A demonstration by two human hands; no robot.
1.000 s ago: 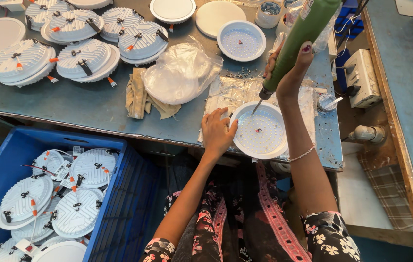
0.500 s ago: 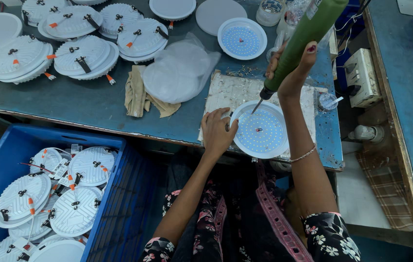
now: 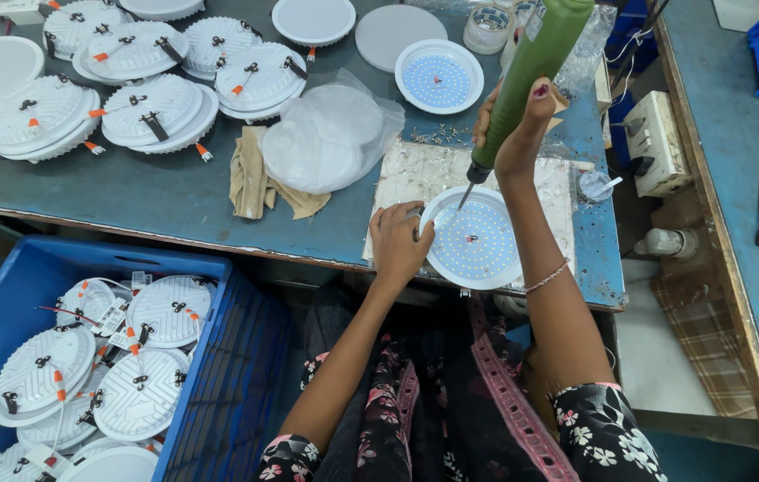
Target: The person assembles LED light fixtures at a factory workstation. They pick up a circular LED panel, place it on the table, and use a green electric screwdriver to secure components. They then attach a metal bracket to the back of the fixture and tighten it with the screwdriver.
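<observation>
- Round white light panel [image 3: 477, 239]: lies flat at the near edge of the tabletop [image 3: 174, 192], on a worn pale mat [image 3: 415, 174]; face dotted with small emitters; its left rim is partly hidden under the left hand.
- Left hand [image 3: 399, 243]: grip spread open, fingers resting on the panel's left rim, pressing rather than closing round it.
- Right hand [image 3: 513, 129]: grip closed round a green electric screwdriver [image 3: 535, 67]; the tool's top is cut off by the frame edge; its bit points down to the panel's upper left face, contact too small to confirm.
- Loose screws [image 3: 437, 136]: small scatter just beyond the mat, single pieces hard to make out.
- Clear plastic bag [image 3: 330, 134]: crumpled, left of the mat, over a white disc; tan cloth [image 3: 250, 174] beside it.
- Second open panel [image 3: 439, 76]: far side, face up.
- Stacked white light housings [image 3: 143, 107]: far left, with orange clips.
- Blue crate [image 3: 219, 357]: near left, below the tabletop, holding more housings with small white tags; partly cut off.
</observation>
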